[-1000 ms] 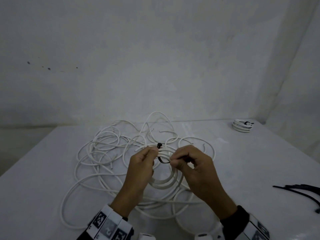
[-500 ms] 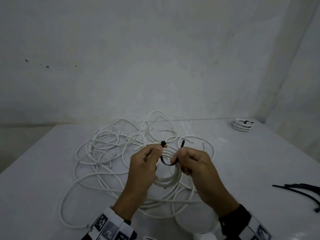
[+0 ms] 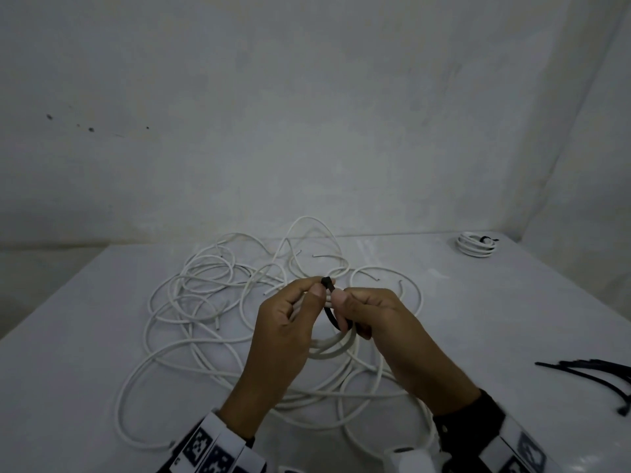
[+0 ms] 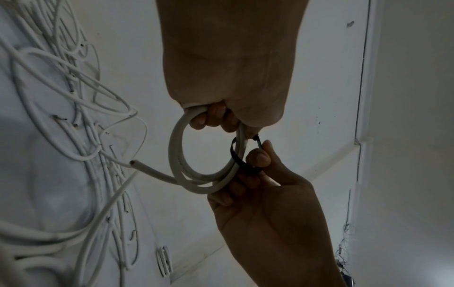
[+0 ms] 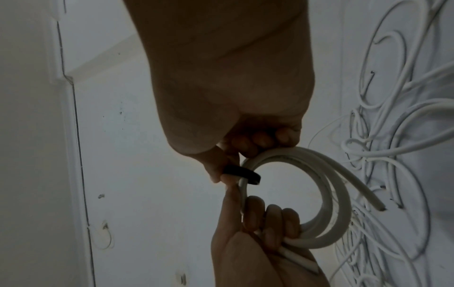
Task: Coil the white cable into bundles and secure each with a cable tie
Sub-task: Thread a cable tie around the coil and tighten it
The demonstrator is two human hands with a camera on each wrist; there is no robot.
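My left hand (image 3: pixel 319 289) grips a small coil of white cable (image 3: pixel 336 349) and pinches the head of a black cable tie (image 3: pixel 327 282) between thumb and forefinger. The tie loops round the coil's strands (image 4: pixel 234 155). My right hand (image 3: pixel 341 302) pinches the tie's strap close beside the head, thumb to thumb with the left. In the left wrist view the coil (image 4: pixel 175 155) hangs from my curled fingers with one cut end sticking out. In the right wrist view the black strap (image 5: pixel 242 172) crosses the coil (image 5: pixel 329 186) under my right thumb.
A tangle of loose white cable (image 3: pixel 205 302) spreads over the white table (image 3: pixel 85 353) behind and under my hands. A tied white bundle (image 3: pixel 476 245) lies at the far right corner. Spare black cable ties (image 3: pixel 597 373) lie at the right edge.
My right hand has brought the tie's free end up and left to the head held by my left hand. The black loop round the coil has drawn smaller.
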